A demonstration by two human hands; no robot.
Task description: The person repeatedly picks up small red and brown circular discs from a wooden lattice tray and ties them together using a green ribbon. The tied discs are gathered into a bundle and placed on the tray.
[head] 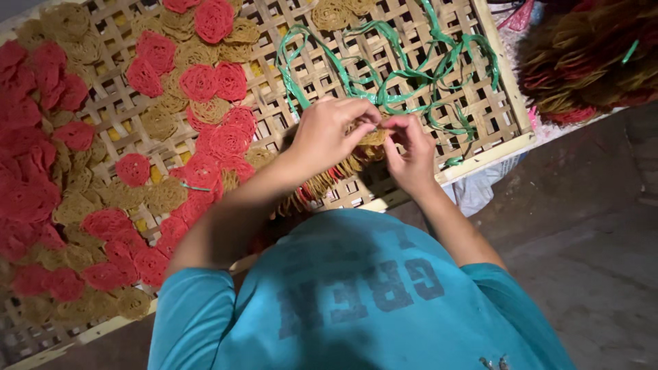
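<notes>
Both hands together over the near edge of the woven bamboo drying tray [384, 55], pinched on a stack of lacy noodle-like discs [343, 168] — tan with red ones mixed in. Left hand [327, 133] clamped over the top of the stack from the left, right hand [410, 154] closed on its right end, fingertips meeting at the upper end near the middle of the view. Long axis of the stack slanted: high end between the fingers, low end trailing down and to the left toward the left forearm, edges of the discs fanned along it. Left hand nearer the bulk of the stack; right hand only at its tip. Green plastic strips [404, 68] loose on the tray just beyond the hands — far side, slightly right. Single red and tan discs [205, 82] spread flat well to the left. Bundled heap of the same discs [589, 55] far right, off the tray
</notes>
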